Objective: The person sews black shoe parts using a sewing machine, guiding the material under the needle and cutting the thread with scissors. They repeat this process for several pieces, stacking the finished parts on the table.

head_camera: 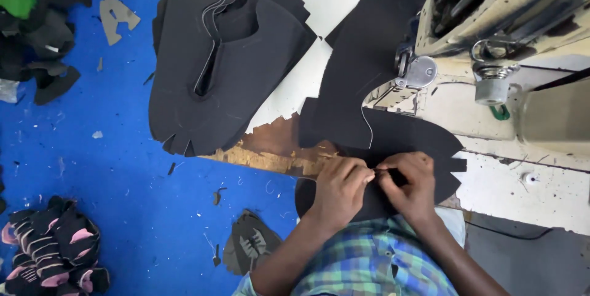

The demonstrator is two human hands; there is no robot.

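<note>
My left hand (340, 184) and right hand (410, 182) pinch the black cut piece (393, 142) together at its near edge.
Fingertips meet, seemingly aligning layers; it lies on the table edge (528, 198) below the sewing machine (491, 38), the stack of black pieces (221, 69) left.

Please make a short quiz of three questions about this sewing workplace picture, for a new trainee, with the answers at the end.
1. True or false: both hands, the left hand and the right hand, rest on the black cut piece at the table edge.
2. What lies on the table left of the sewing machine?
A. a stack of black cut pieces
B. a roll of white cloth
C. a pair of scissors
3. What colour is the floor?

Key
1. True; the fingertips meet and pinch at the piece.
2. A
3. Blue, with scraps scattered on it.
</note>
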